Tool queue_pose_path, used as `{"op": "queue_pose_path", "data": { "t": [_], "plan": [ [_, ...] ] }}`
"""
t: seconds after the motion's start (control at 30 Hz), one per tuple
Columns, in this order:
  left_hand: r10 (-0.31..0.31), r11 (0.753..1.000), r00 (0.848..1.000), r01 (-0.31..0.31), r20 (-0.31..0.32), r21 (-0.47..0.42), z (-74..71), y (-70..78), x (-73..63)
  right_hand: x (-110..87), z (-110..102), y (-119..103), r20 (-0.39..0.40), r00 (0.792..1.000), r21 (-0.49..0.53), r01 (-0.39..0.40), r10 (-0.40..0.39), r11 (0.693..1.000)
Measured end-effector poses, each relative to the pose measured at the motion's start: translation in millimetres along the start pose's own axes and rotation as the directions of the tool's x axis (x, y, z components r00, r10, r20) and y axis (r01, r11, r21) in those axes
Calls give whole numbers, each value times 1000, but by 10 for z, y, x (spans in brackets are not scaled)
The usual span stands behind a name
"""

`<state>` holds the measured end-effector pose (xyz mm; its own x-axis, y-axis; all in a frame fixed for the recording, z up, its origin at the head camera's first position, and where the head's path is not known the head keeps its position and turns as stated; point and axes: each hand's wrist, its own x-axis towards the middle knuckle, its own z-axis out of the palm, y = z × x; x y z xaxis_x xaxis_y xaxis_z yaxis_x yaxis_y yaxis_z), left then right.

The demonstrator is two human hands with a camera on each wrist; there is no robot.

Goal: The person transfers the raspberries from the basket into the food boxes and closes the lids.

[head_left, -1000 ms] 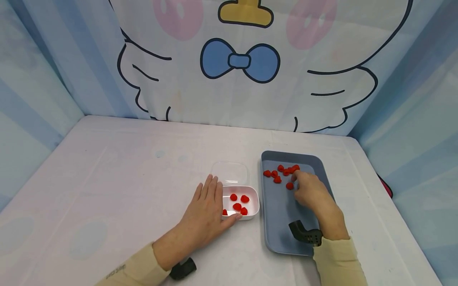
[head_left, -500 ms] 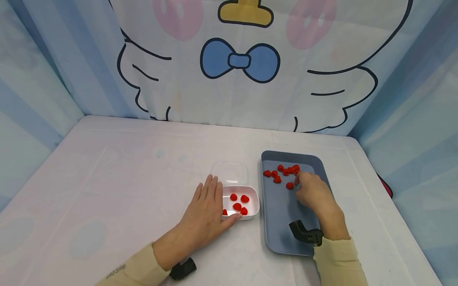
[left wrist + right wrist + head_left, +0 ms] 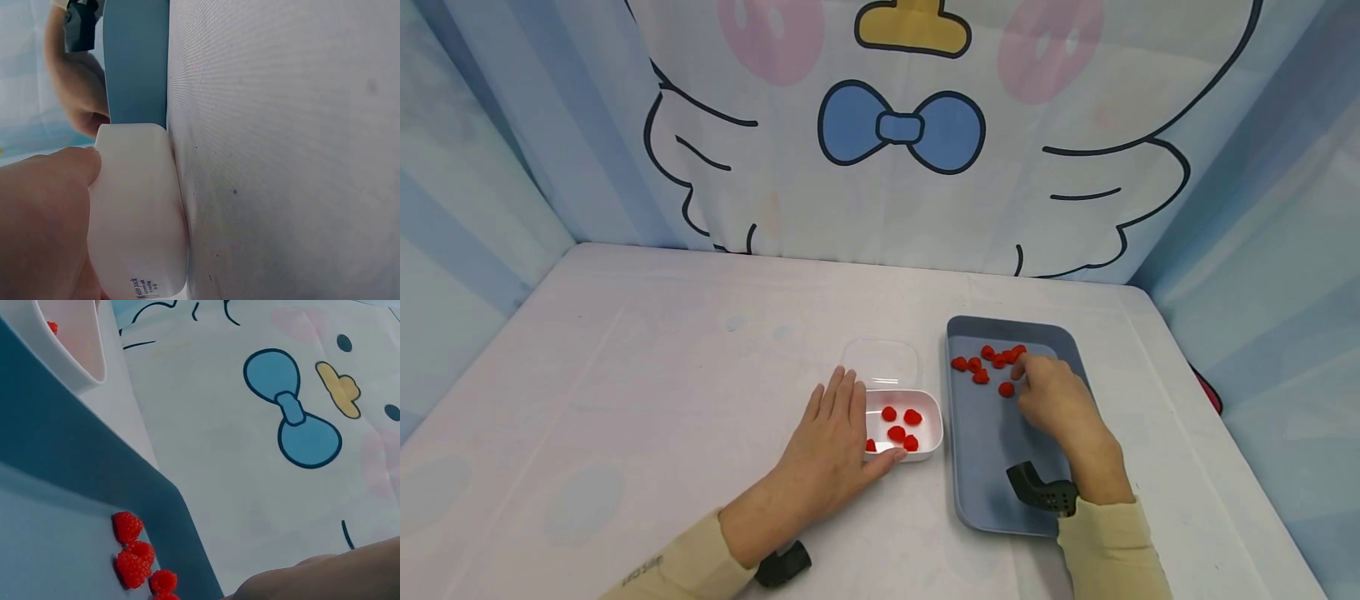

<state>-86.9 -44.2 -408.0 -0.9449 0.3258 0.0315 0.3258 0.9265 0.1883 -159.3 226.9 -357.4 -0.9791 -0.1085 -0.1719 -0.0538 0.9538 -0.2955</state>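
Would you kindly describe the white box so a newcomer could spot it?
On the white table, find the grey-blue tray at the right. Just left of it sits the white box with rounded corners, its left end covered by the left hand. Red berries lie in both, but only the box is opaque white, unlike the see-through lid beyond it.
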Motion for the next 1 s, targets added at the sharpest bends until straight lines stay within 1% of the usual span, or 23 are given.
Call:
{"op": "queue_pose_path", "data": {
  "t": [0.13,0.3,0.4,0.67,0.83,1.0],
  "plan": [
    [-1,1000,1000,1,1,1,5,-2,0,-1,0,-21,-54,998,6,35,-34,999],
    [-1,1000,1000,1,1,1,1,-3,3,6,1,-38,-115,988,33,104,-100,994],
    [-2,1000,1000,2,2,-1,1,-3,7,4,-2,-59,-126,984,55,130,-123,990],
    [-1,1000,1000,0,11,7,-4,0,4,-10,-11,-125,-147,977,85,170,-156,982],
    [2,1000,1000,-2,-2,-6,0,-4,0,-15,-13,-147,-164,970,98,197,-180,975],
    [10,1000,1000,-10,-13,4,-2,-4,0,-19,-21,-161,-177,963,119,227,-204,967]
  ]
}}
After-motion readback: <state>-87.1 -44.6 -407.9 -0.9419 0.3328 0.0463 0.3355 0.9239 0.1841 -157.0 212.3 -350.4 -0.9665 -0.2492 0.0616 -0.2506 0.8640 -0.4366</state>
